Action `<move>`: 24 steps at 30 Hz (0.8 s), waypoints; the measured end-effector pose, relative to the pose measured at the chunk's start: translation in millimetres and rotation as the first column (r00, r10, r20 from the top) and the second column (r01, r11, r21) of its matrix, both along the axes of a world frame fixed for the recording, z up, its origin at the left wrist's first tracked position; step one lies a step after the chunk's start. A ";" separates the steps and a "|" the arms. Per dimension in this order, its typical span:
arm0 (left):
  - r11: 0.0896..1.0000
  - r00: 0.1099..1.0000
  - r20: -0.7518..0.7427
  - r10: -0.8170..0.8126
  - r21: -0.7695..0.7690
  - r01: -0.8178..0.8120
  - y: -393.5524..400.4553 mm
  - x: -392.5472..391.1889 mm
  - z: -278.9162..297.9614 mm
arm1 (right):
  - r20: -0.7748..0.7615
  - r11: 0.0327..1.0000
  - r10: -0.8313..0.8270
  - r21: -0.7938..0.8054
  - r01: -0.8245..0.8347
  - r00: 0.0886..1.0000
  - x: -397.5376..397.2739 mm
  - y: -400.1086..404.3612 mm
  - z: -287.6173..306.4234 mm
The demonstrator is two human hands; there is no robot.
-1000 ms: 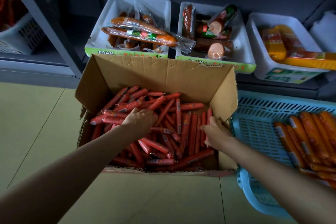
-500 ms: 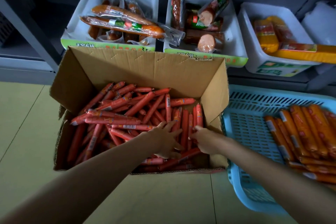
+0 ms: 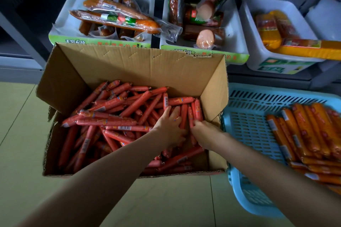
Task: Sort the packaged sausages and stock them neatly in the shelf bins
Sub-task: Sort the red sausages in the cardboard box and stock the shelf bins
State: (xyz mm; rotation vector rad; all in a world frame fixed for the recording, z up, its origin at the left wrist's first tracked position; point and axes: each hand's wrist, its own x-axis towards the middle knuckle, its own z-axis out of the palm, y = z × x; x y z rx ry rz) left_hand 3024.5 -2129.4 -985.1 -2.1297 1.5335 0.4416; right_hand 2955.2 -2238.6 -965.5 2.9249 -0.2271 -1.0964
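An open cardboard box [image 3: 129, 64] on the floor holds several thin red packaged sausages [image 3: 114, 121] in a loose heap. Along its right wall a row of them lies side by side [image 3: 195, 108]. My left hand [image 3: 168, 125] lies flat on this row with its fingers spread and straight. My right hand [image 3: 205, 131] is just to the right, its fingers curled down round the sausages beside the box wall; the fingertips are hidden. The two hands almost touch.
A light blue plastic basket [image 3: 247, 125] right of the box holds several orange sausages [image 3: 310, 131]. Three white shelf bins stand behind: the left bin [image 3: 77, 0] with long vacuum packs, the middle bin [image 3: 234, 29] with thick sausages, the right bin [image 3: 258, 61] with yellow packs.
My left hand has crossed from the middle of the heap to the right side, beside my right hand. My view has shifted right and closer to the box.
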 end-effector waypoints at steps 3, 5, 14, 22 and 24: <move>0.999 1.000 0.000 -0.006 -0.045 0.006 -1.2 2.0 -1.9 | -0.015 0.999 0.038 -0.025 -0.039 0.999 -11.1 -1.9 8.9; 0.998 1.000 -0.006 -0.011 -0.069 0.011 -2.0 4.8 0.6 | -0.003 0.985 0.154 -0.080 -0.154 0.988 -19.3 0.8 10.9; 0.988 0.996 -0.022 -0.092 -0.126 0.088 17.3 26.2 1.9 | 0.162 0.988 0.152 -0.018 -0.151 0.975 -14.9 -3.8 -10.0; 0.998 0.991 -0.134 0.006 -0.060 -0.014 58.6 42.1 16.7 | -0.259 0.502 -0.631 0.582 0.639 0.732 8.4 17.4 -12.8; 0.999 0.991 -0.131 0.002 -0.046 -0.009 65.5 41.7 17.9 | -0.265 0.421 -0.702 0.594 0.685 0.661 8.6 19.7 -16.0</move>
